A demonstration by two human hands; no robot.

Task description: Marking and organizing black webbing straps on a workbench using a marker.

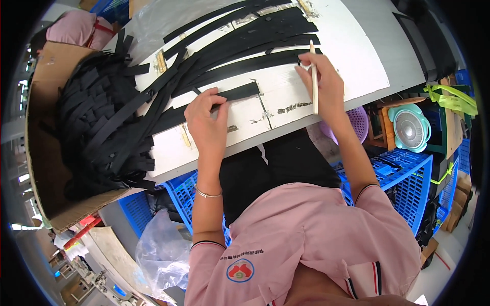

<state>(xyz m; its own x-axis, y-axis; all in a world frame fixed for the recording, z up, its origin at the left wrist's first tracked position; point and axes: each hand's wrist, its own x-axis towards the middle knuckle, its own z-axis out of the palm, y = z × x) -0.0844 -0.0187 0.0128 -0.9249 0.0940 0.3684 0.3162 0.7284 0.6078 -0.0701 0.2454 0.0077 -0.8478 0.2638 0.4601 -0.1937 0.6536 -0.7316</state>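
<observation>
My left hand [205, 120] is closed over a black webbing strip [240, 92] that lies on the white board, thumb and forefinger together near the strip's right end. My right hand [329, 84] is closed, with a pale pencil-like stick [314, 92] between its fingers, the pointed end away from me. The thumb and fingertips of that hand are by the right end of another black strip [245, 65]; whether they touch it I cannot tell. More black strips [275, 25] lie farther back, running leftward to a heap of black strips [97, 112] in a cardboard box.
The open cardboard box [43, 168] stands against the left of the white board [352, 61]. Dark marks and strips of tape are on the board. Blue plastic crates [413, 188] stand below the table, with a purple basket [357, 124] and a turquoise fan [408, 127] at the right.
</observation>
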